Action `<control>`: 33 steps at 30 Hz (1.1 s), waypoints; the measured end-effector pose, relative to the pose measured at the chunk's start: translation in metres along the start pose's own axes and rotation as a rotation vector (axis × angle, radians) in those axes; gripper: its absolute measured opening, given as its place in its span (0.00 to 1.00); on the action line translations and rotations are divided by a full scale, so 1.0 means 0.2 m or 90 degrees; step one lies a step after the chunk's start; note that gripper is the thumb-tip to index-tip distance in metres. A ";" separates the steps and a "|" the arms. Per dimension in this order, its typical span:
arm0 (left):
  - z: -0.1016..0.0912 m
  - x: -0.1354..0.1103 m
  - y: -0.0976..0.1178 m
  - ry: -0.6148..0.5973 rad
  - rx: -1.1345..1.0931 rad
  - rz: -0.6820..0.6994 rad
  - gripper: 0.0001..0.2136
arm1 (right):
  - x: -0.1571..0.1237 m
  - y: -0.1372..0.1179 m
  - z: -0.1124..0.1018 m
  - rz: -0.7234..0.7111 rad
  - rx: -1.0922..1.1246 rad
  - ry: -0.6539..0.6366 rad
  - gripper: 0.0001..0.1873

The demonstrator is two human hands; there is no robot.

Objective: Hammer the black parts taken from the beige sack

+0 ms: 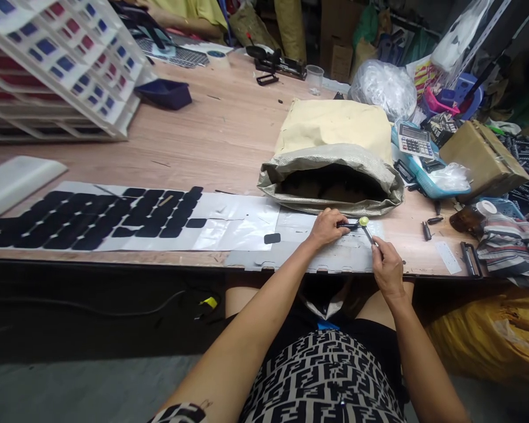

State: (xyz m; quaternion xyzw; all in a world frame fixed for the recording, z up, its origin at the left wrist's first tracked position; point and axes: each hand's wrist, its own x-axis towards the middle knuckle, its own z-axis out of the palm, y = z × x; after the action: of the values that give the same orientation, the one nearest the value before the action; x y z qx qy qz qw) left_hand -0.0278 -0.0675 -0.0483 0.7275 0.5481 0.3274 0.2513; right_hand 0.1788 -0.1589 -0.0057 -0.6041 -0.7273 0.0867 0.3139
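Black part [350, 225], just in front of the sack [332, 122]: left hand [326, 228] fingers pinch it; right hand [387, 265] fingers grip the metal-shafted tool [369, 234], yellow-green head [364, 221] at the part's end. Loose pinching could let the part skid under tool pressure. Sack limits forward travel; front tabletop [203, 141] edge is near; more room lies leftward.

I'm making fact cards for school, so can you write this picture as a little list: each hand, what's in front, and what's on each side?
Left hand: holding a small black part
Right hand: holding a tool with a yellow-green end
In front: a cream sack, its open mouth facing the person
Left side: black pieces on a white sheet
Right side: a calculator on a blue basket, beside a cardboard box
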 end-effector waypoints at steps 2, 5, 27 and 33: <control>0.00 0.00 0.00 0.001 -0.005 0.002 0.07 | 0.01 -0.01 0.00 -0.009 0.017 0.011 0.18; 0.00 0.00 0.00 0.013 -0.015 0.001 0.07 | 0.02 -0.04 0.02 -0.041 0.044 0.015 0.18; -0.03 -0.08 0.05 -0.001 0.009 0.034 0.07 | 0.09 0.36 0.00 0.046 -0.371 0.142 0.13; 0.00 -0.67 0.11 0.117 0.020 0.266 0.06 | 0.08 0.35 0.00 0.057 -0.377 0.135 0.13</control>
State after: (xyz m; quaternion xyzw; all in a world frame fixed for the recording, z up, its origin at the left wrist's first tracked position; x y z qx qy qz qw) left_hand -0.0396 -0.2018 -0.0592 0.7960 0.4111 0.4290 0.1156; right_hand 0.2342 -0.1263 -0.0359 -0.7062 -0.6568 -0.1790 0.1945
